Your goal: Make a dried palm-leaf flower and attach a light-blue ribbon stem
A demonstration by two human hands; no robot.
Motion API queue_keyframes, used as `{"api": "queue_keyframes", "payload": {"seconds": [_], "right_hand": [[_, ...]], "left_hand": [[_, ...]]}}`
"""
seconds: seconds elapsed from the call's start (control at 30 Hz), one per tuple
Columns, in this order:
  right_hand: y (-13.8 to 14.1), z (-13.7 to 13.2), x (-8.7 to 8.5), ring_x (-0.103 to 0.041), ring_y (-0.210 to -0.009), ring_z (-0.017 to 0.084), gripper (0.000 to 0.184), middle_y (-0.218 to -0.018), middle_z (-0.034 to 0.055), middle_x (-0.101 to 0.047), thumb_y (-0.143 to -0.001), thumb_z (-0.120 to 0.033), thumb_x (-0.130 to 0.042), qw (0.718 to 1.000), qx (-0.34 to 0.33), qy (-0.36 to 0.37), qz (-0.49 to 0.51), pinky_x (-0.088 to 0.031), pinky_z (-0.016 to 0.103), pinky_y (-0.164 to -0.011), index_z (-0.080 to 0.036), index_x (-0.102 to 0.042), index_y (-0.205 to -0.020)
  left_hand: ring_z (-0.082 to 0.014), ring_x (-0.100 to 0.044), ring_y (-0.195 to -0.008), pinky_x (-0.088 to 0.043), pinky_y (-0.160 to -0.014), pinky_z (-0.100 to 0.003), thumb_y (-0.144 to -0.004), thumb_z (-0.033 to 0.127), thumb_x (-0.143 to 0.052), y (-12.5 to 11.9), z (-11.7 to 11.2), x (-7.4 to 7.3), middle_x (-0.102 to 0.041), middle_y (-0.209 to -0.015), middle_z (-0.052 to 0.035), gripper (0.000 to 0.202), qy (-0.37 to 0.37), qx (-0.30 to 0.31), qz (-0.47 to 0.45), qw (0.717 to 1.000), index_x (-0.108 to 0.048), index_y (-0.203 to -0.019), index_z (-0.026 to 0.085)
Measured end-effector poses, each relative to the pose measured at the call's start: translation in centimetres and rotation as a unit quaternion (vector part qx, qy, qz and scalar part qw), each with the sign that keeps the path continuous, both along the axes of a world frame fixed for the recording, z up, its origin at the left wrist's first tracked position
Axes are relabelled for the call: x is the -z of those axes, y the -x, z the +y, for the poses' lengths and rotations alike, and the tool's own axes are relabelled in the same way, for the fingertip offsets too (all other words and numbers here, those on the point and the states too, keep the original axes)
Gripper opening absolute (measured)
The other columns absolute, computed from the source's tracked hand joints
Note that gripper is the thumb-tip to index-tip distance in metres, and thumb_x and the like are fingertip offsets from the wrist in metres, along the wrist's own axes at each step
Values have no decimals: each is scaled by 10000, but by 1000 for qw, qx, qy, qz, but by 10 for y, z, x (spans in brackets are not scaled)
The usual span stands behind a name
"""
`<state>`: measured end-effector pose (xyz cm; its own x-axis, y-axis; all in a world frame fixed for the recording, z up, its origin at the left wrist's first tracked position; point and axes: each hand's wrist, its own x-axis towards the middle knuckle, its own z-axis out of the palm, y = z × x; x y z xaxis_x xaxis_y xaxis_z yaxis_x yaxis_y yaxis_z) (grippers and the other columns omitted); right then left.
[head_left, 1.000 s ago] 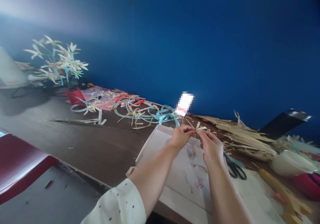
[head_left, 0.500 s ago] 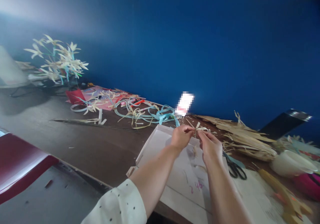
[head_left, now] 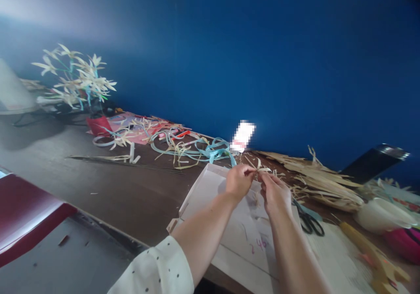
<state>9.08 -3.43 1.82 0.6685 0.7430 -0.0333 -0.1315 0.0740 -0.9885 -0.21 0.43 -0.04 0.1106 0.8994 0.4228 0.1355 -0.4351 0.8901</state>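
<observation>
Above the far edge of a shallow white cardboard box (head_left: 210, 187), the fingers of my left hand (head_left: 239, 182) and right hand (head_left: 276, 193) pinch a small cream knot of dried-leaf strips (head_left: 263, 169) between them, its ends poking up and rightward. Below, the box bears pink handwritten digits (head_left: 261, 244), a 2 and apparently 46; my forearms hide part of its floor, where pale scraps lie. Near my right wrist are black-handled scissors (head_left: 313, 226) and a white printed sheet (head_left: 331, 250), its lines too blurred to read. Past them come a yellow pistol-shaped tool (head_left: 376, 252) and a whitish translucent bowl (head_left: 382, 215), whose contents I cannot tell. Behind, a heap of straw-coloured dried leaves (head_left: 328, 182) lies before a tilted black cylindrical bottle (head_left: 369, 165). Left of a bright pixelated panel (head_left: 243, 135) sprawl loops of light-blue ribbon (head_left: 215, 154); well apart, cream leaf-petalled flowers (head_left: 90, 82) stand in a red pot (head_left: 99, 126).
</observation>
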Motion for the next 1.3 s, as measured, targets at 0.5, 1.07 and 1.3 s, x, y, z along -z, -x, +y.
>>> {"api": "queue_keyframes", "payload": {"seconds": [0.5,1.07,1.3], "right_hand": [[-4,2,5,-325,-374,52,298,-466,-43,-512,-501,-336,-773,1000,-6,6,-19,-235,197,-340,-139,-689,-710],[-1,-1,2,-331,-390,56,311,-538,-14,-576,-519,-354,-759,999,-11,4,-39,-238,207,-351,-140,-708,-739],[-1,0,2,-348,-399,64,362,-558,10,-586,-519,-375,-751,998,-6,14,-62,-257,210,-359,-121,-719,-775]], "left_hand": [[-145,-606,-793,-435,-709,-236,-762,204,-584,0,-1,-1,-695,-841,-15,130,-7,-4,36,999,-702,-817,209],[-138,-580,-741,-401,-681,-230,-744,148,-585,1,-4,-5,-690,-774,-11,136,-63,-26,89,994,-707,-760,208],[-145,-582,-759,-407,-700,-238,-742,156,-590,1,-5,-5,-688,-763,-12,121,-68,-31,77,994,-701,-735,205]]}}
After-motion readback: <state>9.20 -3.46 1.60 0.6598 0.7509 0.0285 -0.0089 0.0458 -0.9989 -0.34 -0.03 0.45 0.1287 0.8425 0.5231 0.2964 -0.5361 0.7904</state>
